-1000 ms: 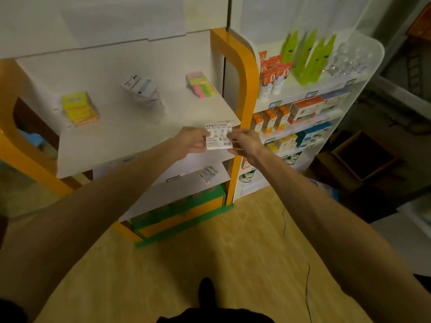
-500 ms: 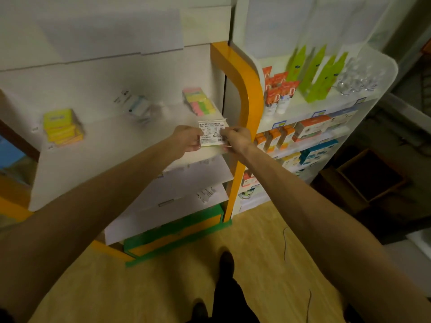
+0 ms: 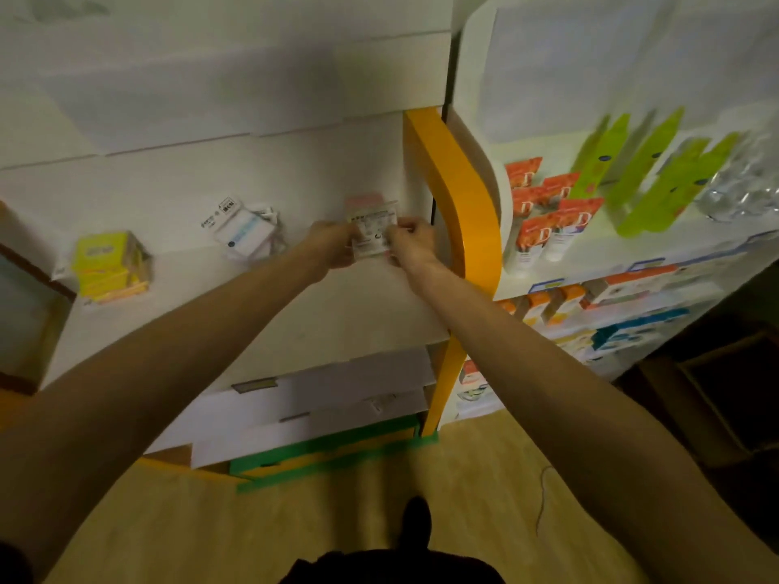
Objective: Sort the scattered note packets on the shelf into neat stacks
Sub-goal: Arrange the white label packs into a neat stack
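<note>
White shelf (image 3: 295, 314) of the orange-framed unit (image 3: 459, 196) carries three groups of note packets. A yellow stack (image 3: 110, 263) sits at the left end. A loose, skewed pile of white packets (image 3: 246, 229) lies near the middle. A pink-topped stack (image 3: 364, 201) stands at the right end, close to the frame, and is mostly hidden by the packet in hand.

Both arms reach over the shelf. The left hand (image 3: 333, 245) and right hand (image 3: 411, 242) hold one white printed packet (image 3: 373, 233) by its opposite edges, thumbs and fingers of each hand pinched onto it. The packet is directly in front of the pink-topped stack; motion blur prevents confirming whether it already rests on that stack or is just above it.

Step in hand: placement of one packet onto the right-end stack. Judged from the layout, the task is partly complete: the yellow stack looks orderly, while the middle pile is not yet squared.

Next move requirements:
1. Lower the packet flat, edges aligned with the stack beneath.
2. Release both pinches together so the packet does not slew.
3. Turn to the middle pile; gather and square its packets, keeping the grip light, as thin wrapped packets probably slide on each other.

The neighbouring display (image 3: 590, 229) with tubes and cartons is not part of the work.
</note>
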